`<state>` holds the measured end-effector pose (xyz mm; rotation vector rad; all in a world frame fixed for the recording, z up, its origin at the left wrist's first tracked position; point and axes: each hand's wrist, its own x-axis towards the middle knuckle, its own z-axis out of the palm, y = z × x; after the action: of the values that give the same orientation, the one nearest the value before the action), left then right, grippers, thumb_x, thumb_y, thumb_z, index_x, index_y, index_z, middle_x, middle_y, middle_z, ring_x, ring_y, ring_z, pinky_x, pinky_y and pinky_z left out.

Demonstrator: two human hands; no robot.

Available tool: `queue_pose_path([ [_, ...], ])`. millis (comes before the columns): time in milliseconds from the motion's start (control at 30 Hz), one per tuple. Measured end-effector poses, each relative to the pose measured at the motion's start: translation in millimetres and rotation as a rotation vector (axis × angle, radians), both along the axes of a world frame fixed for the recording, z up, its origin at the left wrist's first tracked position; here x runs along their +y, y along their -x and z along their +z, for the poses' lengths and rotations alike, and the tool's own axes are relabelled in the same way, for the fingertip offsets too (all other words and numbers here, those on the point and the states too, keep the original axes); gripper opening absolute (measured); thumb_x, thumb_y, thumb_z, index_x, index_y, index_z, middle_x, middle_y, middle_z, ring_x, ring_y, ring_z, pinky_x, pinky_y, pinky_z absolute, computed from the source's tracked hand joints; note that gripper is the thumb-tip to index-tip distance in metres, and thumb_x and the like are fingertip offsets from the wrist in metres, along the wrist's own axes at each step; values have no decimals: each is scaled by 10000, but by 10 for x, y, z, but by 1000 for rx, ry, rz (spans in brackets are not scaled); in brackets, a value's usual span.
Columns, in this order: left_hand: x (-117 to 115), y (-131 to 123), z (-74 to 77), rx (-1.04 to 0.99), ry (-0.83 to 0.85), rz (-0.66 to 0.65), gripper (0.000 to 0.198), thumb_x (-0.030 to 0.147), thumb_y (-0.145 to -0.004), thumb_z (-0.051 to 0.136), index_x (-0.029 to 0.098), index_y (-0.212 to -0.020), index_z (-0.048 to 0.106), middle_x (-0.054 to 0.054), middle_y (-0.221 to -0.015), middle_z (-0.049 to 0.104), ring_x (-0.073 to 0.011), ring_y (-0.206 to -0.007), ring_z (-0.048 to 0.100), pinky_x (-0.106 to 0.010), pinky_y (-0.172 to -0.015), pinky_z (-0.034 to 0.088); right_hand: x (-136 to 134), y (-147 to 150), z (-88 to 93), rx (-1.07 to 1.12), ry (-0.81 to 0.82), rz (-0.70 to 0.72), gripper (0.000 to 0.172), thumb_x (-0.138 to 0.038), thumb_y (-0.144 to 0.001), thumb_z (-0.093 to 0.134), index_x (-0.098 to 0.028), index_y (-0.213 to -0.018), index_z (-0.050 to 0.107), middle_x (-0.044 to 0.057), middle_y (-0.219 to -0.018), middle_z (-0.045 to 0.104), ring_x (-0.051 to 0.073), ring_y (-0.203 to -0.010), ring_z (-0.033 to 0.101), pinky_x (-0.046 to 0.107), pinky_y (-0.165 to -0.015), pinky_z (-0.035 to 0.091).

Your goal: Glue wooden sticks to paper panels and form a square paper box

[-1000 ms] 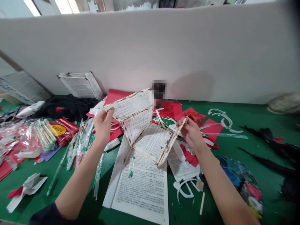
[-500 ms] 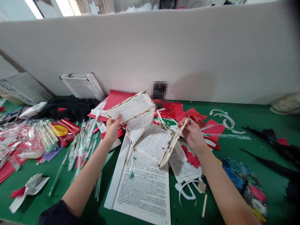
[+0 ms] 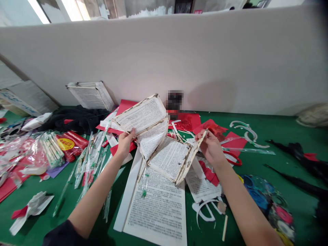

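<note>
Toward the green bench's (image 3: 282, 147) left edge lie clear-wrapped wooden sticks (image 3: 51, 148). The left hand's (image 3: 125, 143) grip is clamped on a rail of the chain of stick-framed printed-paper panels (image 3: 166, 155). The right hand (image 3: 211, 147) pinches its end frame, seemingly so the joined panels hang spread, lifted above the white printed sheet (image 3: 156, 205) by the front edge.

Green table (image 3: 282, 131) bears printed pages (image 3: 156, 208), red paper scraps (image 3: 212, 128), wrapped sticks (image 3: 51, 150), scissors (image 3: 232, 159).
</note>
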<state>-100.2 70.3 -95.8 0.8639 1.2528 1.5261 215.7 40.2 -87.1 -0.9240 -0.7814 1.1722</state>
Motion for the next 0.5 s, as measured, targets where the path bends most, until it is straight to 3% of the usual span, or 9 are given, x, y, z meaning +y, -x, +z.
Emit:
queue_pose_path([
  [167,-74,-17,159,140,-55,-2,429,487,-519,836,132,-720,702,-41,-717,701,-203,-719,645,-322,-690,522,6,35,17,12,3,-48,294,-284,-503,829,-224,-632,571,-50,-610,504,111,-603,466,243,-550,384],
  [300,-208,-52,429,330,-139,97,201,343,-643,778,157,-689,717,-3,-706,706,-204,-767,639,-290,-704,506,19,76,52,23,8,-80,312,-269,-482,832,-217,-629,562,-54,-612,515,95,-606,472,220,-561,384],
  [400,-351,-116,647,710,-369,172,111,238,-765,659,178,-792,749,-4,-815,737,-193,-818,667,-272,-728,519,38,140,91,21,-2,-94,299,-265,-490,822,-222,-649,573,-56,-628,524,95,-618,486,217,-573,391],
  [500,-482,-195,776,914,-603,148,288,72,-783,539,193,-935,752,-29,-946,745,-161,-842,685,-263,-774,529,60,242,118,11,-10,-78,256,-270,-526,798,-236,-675,592,-50,-643,532,112,-629,498,231,-559,389],
])
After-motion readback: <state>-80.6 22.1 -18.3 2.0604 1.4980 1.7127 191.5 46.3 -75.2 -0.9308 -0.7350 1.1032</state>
